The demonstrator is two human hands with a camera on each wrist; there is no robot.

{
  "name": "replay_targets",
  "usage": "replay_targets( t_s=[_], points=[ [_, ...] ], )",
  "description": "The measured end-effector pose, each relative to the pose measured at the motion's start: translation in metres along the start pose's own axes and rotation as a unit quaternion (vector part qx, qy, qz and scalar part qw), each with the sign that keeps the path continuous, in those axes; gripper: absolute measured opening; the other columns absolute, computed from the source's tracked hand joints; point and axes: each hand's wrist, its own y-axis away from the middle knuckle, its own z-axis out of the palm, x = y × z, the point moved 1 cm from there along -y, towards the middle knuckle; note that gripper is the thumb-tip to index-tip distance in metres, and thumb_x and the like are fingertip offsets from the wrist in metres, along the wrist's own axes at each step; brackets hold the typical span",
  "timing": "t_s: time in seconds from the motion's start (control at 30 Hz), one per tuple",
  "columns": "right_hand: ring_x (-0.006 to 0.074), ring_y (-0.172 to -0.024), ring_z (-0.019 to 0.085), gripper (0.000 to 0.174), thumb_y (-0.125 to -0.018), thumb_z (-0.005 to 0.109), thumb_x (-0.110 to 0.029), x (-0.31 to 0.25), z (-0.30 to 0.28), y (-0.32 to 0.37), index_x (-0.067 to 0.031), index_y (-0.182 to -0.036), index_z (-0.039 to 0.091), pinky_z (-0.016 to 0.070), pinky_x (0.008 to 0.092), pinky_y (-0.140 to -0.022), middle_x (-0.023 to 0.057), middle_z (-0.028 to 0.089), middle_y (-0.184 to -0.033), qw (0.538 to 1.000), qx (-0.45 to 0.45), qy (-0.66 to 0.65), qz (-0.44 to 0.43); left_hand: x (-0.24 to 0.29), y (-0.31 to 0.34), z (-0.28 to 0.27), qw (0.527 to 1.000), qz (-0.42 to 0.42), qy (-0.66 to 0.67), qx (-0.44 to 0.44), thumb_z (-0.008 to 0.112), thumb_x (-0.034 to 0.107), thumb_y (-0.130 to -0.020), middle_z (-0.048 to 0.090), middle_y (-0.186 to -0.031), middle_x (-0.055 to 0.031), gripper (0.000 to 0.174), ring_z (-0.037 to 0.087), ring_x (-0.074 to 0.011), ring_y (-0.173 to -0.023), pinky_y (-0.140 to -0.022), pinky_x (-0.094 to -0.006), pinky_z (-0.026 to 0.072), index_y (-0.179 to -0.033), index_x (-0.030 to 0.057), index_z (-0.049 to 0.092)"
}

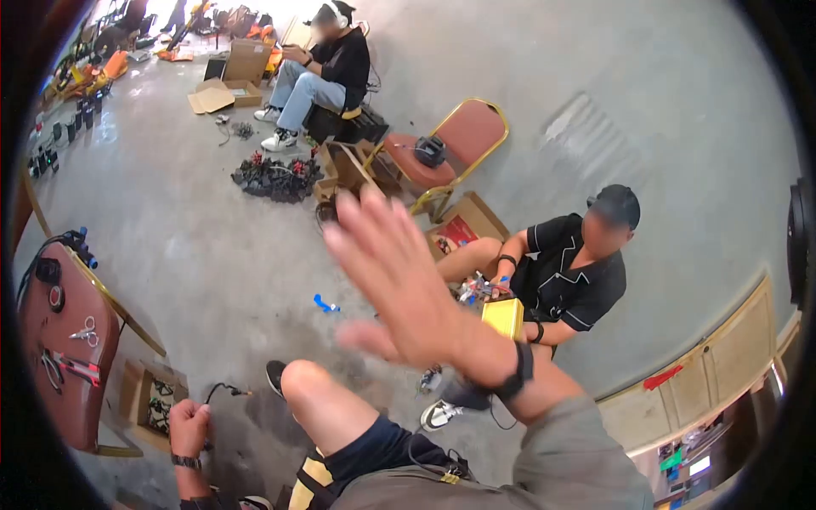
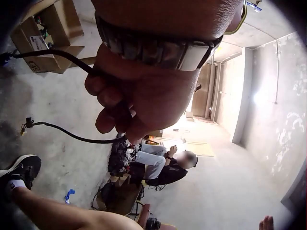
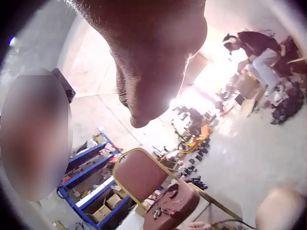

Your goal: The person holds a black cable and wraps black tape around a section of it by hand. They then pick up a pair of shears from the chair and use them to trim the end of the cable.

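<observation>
My left hand [image 1: 189, 427], low at the left in the head view, grips a thin black cable [image 1: 228, 388] with curled fingers. In the left wrist view the cable [image 2: 72, 134] comes out on both sides of the fist, and its lower length ends in a small connector [image 2: 29, 123] with thin coloured wires. My right hand [image 1: 404, 289] is raised in the middle of the head view, fingers extended and a little blurred, with nothing in it. The right wrist view shows this hand [image 3: 148, 72] dark against bright light. An open cardboard box [image 1: 129, 401] with small wired parts stands beside my left hand.
A red chair [image 1: 76, 416] at the left holds scissors [image 1: 87, 331], red-handled pliers [image 1: 83, 369] and a tape roll [image 1: 56, 297]. A person [image 1: 569, 272] sits near my right arm with a yellow box [image 1: 503, 319]. Another person [image 1: 327, 76] sits farther off, near a dark cable heap [image 1: 276, 178].
</observation>
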Motion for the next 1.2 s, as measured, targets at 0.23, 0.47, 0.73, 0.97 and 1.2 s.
replay_targets(
  t_s=[0.23, 0.47, 0.73, 0.97, 1.2],
  points=[
    [0.0408, -0.140, 0.027, 0.076, -0.084, 0.065, -0.041, 0.029, 0.080, -0.093, 0.0012, -0.141, 0.037, 0.0208, 0.0537, -0.113, 0.0244, 0.034, -0.148, 0.997, 0.065, -0.041, 0.007, 0.004, 0.006, 0.001, 1.000, -0.004, 0.004, 0.023, 0.064, 0.010, -0.080, 0.055, -0.054, -0.0036, 0.024, 0.051, -0.0111, -0.049, -0.047, -0.0282, 0.0409, -0.060, 0.0009, 0.054],
    [0.0381, -0.138, 0.031, 0.068, -0.086, 0.064, -0.039, -0.083, 0.192, 0.002, 0.0004, -0.137, 0.042, 0.0251, 0.0521, -0.112, 0.0227, 0.038, -0.145, 0.954, -0.219, -0.201, -0.031, 0.003, 0.001, 0.001, 0.998, -0.008, -0.042, 0.038, 0.066, 0.016, -0.078, 0.058, -0.054, -0.0055, 0.026, 0.051, -0.0112, -0.049, -0.047, -0.0284, 0.0408, -0.062, -0.0011, 0.057],
    [0.0390, -0.139, 0.028, 0.057, -0.093, 0.055, -0.036, -0.099, 0.215, 0.056, 0.0005, -0.135, 0.042, 0.0236, 0.0515, -0.113, 0.0223, 0.036, -0.145, 0.908, -0.329, -0.257, 0.021, 0.006, 0.001, 0.006, 0.999, 0.003, 0.019, 0.033, 0.062, 0.009, -0.081, 0.059, -0.057, -0.0049, 0.016, 0.053, -0.0108, -0.051, -0.049, -0.0258, 0.0410, -0.069, -0.0015, 0.060],
    [0.0384, -0.139, 0.027, 0.055, -0.091, 0.057, -0.035, -0.096, 0.220, 0.066, -0.0015, -0.134, 0.045, 0.0242, 0.0528, -0.112, 0.0218, 0.037, -0.143, 0.897, -0.355, -0.262, 0.034, 0.004, 0.000, 0.005, 0.996, -0.025, 0.075, 0.039, 0.066, 0.002, -0.075, 0.059, -0.063, -0.0014, 0.006, 0.052, -0.0072, -0.054, -0.051, -0.0225, 0.0411, -0.076, -0.0026, 0.062],
    [0.0379, -0.136, 0.031, 0.053, -0.090, 0.059, -0.035, -0.094, 0.218, 0.060, -0.0016, -0.131, 0.049, 0.0257, 0.0534, -0.111, 0.0211, 0.041, -0.139, 0.886, -0.375, -0.270, 0.028, -0.003, 0.000, 0.001, 0.997, -0.033, 0.062, 0.023, 0.068, 0.000, -0.068, 0.058, -0.065, 0.0009, 0.010, 0.053, -0.0063, -0.058, -0.053, -0.0231, 0.0428, -0.076, -0.0015, 0.062]
  ],
)
